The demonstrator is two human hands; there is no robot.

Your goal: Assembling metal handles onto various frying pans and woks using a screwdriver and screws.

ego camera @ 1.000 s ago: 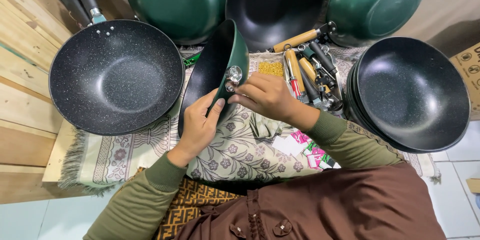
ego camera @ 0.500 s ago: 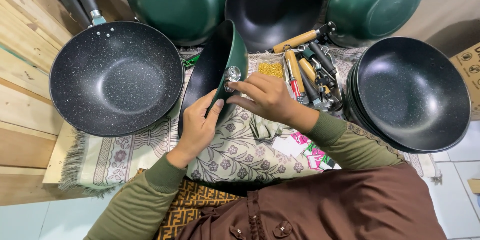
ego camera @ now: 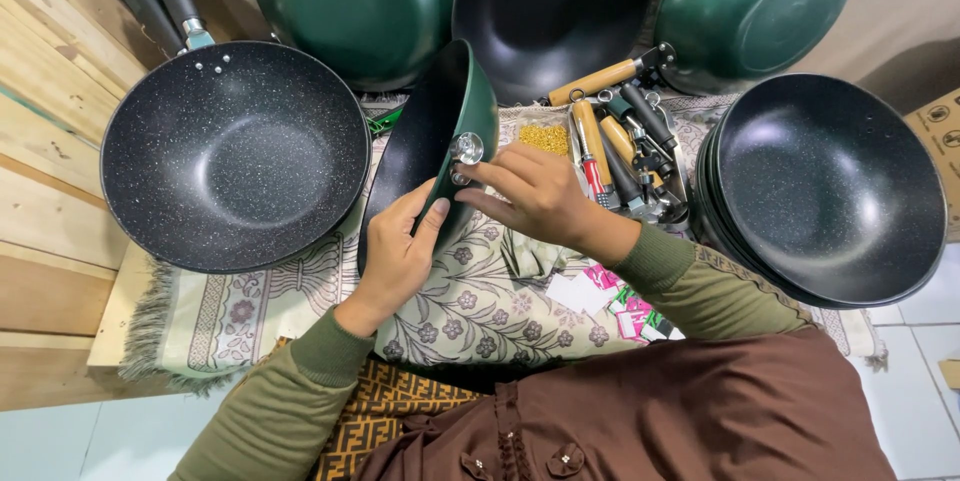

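At centre of the head view, a green wok [ego camera: 440,141] stands tilted on its edge over the patterned cloth [ego camera: 480,311]. From 7 o'clock the left hand [ego camera: 395,261] grips its lower rim, fingers clasped on it. From 4 o'clock the right hand [ego camera: 535,196] pinches a small silver fitting [ego camera: 466,149] against the wok's outer wall. Wooden handles [ego camera: 600,131] lie at 2 o'clock.
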